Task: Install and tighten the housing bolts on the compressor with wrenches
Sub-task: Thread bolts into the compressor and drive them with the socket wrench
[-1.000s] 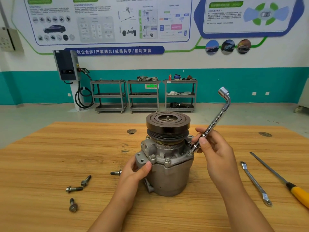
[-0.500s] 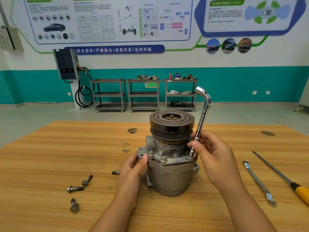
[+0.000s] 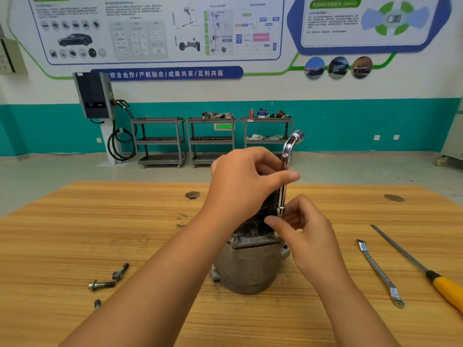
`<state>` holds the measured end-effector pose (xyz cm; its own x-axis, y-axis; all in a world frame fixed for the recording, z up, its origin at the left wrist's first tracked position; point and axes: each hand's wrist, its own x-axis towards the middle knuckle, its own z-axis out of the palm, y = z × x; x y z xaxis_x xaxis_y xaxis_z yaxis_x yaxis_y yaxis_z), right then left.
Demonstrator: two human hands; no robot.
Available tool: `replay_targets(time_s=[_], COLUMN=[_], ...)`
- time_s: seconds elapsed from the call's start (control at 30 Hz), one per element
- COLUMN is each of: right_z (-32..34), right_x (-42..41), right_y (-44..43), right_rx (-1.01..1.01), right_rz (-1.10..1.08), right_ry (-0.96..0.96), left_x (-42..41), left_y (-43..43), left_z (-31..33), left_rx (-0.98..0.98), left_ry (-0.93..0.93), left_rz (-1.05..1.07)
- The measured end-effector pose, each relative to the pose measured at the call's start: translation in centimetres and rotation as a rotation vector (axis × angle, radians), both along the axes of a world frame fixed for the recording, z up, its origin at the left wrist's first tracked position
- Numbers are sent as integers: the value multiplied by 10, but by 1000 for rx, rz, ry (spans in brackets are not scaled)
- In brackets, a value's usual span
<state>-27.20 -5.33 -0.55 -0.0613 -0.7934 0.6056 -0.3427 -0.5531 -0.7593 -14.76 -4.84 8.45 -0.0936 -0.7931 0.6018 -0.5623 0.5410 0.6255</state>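
Clearly midway: the compressor (image 3: pixel 250 266) stands mid-desk (image 3: pixel 75 234) with one seated bolt showing, while three loose bolts (image 3: pixel 101 285) lie near left. The left grip (image 3: pixel 245 181) pinches the upright socket wrench (image 3: pixel 282 199) high; the right grip (image 3: pixel 308 236) pinches its lower end.

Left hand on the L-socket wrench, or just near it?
Touching. The head view shows the left hand pinching the L-socket wrench shaft, thumb across it.

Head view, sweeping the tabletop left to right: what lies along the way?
Three loose dark steel bolts → grey metal compressor → flat silver spanner → yellow-handled screwdriver. Left out: the chrome L-shaped socket wrench, gripped by the left hand and right hand over the compressor.
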Motion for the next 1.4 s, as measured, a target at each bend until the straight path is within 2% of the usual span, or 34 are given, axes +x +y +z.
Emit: replay_targets(time_s=[0.17, 0.27, 0.37, 0.5, 0.7, 1.07, 1.17, 1.3, 1.4], right_z=[-3, -1, 0, 0, -5, -6, -5, 4, 12], right_x=[0, -7, -12, -13, -7, -8, -6, -8, -17], right_y=[-3, -3, -3, -4, -4, -4, -2, 3, 0], right_rx=[16, 43, 83, 111, 37, -86, -106, -108, -101], right_rz=[-4, 115, 167, 156, 71, -43, -41, -34, -69], right_ry=[-5, 66, 54, -23, -15, 125, 76, -106, -62], left_x=[2, 5, 6, 5, 4, 4, 3, 3, 4], left_y=[-11, -12, -13, -12, -11, -11, -9, -6, -5], left_z=[-4, -5, -6, -9, -10, -12, -12, -9, -8], left_rx=[67, 84, 78, 73, 66, 22, 19, 37, 54], left_ry=[23, 43, 63, 66, -6, -11, -32, -97, -102], left_rz=[-39, -75, -101, -103, -78, -88, -82, -93, -101])
